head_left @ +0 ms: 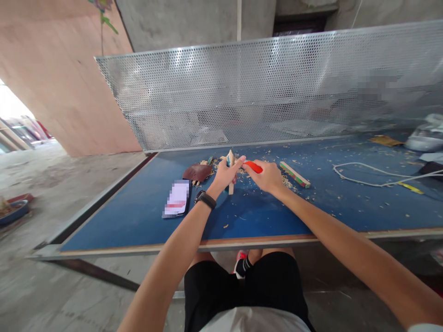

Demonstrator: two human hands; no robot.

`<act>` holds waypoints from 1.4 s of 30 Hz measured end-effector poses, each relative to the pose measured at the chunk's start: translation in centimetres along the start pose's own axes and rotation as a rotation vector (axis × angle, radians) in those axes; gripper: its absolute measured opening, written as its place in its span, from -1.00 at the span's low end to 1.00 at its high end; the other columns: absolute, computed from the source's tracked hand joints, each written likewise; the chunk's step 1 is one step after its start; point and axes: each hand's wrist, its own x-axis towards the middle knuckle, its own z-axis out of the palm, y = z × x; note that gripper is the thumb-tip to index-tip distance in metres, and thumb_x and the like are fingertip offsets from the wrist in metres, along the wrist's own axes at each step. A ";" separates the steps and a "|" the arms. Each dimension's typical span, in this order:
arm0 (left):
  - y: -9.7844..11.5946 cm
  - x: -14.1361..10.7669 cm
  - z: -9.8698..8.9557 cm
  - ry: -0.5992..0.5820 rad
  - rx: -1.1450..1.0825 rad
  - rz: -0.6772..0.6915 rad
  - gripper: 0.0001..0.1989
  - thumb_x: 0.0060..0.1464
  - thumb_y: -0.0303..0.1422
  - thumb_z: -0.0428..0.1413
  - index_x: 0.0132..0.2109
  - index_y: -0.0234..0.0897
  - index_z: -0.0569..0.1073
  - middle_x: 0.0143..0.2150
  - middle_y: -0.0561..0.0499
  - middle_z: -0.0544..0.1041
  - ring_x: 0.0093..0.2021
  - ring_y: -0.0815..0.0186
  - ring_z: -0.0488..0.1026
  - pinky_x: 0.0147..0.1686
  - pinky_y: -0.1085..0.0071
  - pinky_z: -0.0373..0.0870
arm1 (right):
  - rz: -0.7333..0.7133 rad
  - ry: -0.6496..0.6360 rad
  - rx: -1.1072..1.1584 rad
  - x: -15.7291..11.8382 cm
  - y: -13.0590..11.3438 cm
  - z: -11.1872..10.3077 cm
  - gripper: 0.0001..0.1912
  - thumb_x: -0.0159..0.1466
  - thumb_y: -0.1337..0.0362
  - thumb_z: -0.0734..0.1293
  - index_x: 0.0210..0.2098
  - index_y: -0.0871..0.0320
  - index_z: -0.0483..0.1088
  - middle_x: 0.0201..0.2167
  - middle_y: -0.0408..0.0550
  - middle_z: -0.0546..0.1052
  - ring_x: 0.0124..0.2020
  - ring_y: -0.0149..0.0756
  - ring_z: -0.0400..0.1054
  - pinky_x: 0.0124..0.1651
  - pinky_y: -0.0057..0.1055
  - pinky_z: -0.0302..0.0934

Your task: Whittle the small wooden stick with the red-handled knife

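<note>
My left hand (225, 173) is closed around an upright piece of wood (230, 188), whose pale, pointed top with a blue-green patch rises above the fingers. My left thumb reaches right, toward the tool. In my right hand (269, 176) is an orange-handled carving knife (254, 166), its handle pointing left toward the wood; the blade is hard to make out. Wood shavings (288, 182) lie around both hands. Right of my right hand rests a wooden stick (295, 174) with green and red painted sides.
A phone (177, 197) and a dark brown, leather-like piece (198, 172) lie left of my hands. Farther right are a looped white cable (367, 185), a yellow strip (411, 188) and a pale bundle (427, 134). A perforated metal panel (242, 92) borders the blue table's (131, 221) back.
</note>
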 end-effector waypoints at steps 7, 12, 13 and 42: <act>0.1 -0.1 -0.7 -0.158 0.007 -0.035 -0.45 0.12 0.14 0.32 -0.35 -0.16 0.26 -0.68 0.19 0.27 -0.74 0.45 0.21 -0.67 0.43 0.21 | -0.122 -0.195 0.164 0.8 1.7 -1.4 -0.33 0.36 -0.40 0.26 -0.27 0.06 0.63 -0.47 -0.05 0.59 -0.44 -0.20 0.36 -0.32 -0.29 0.09; 0.3 -0.3 -1.0 -0.212 0.100 -0.019 -0.44 0.16 0.16 0.27 -0.41 -0.17 0.28 -0.67 0.14 0.27 -0.71 0.44 0.21 -0.66 0.41 0.16 | -0.134 -0.227 0.163 1.1 2.2 -1.4 -0.35 0.35 -0.38 0.28 -0.22 0.04 0.67 -0.45 -0.07 0.60 -0.43 -0.21 0.36 -0.32 -0.28 0.09; 0.3 -0.3 -1.1 -0.213 0.118 -0.013 -0.45 0.17 0.16 0.26 -0.41 -0.17 0.27 -0.66 0.14 0.26 -0.70 0.43 0.21 -0.66 0.40 0.16 | -0.134 -0.235 0.160 1.1 2.3 -1.4 -0.35 0.35 -0.38 0.28 -0.21 0.04 0.68 -0.45 -0.06 0.61 -0.42 -0.20 0.37 -0.32 -0.28 0.09; 0.1 -0.1 -1.1 -0.114 0.271 0.111 -0.43 0.25 0.20 0.13 -0.39 -0.21 0.26 -0.52 0.13 0.21 -0.48 0.40 0.16 -0.45 0.39 0.11 | -0.211 0.115 -0.271 0.7 1.7 -1.8 -0.34 0.38 -0.38 0.22 -0.18 -0.01 0.71 -0.43 0.02 0.66 -0.37 -0.08 0.51 -0.37 -0.27 0.03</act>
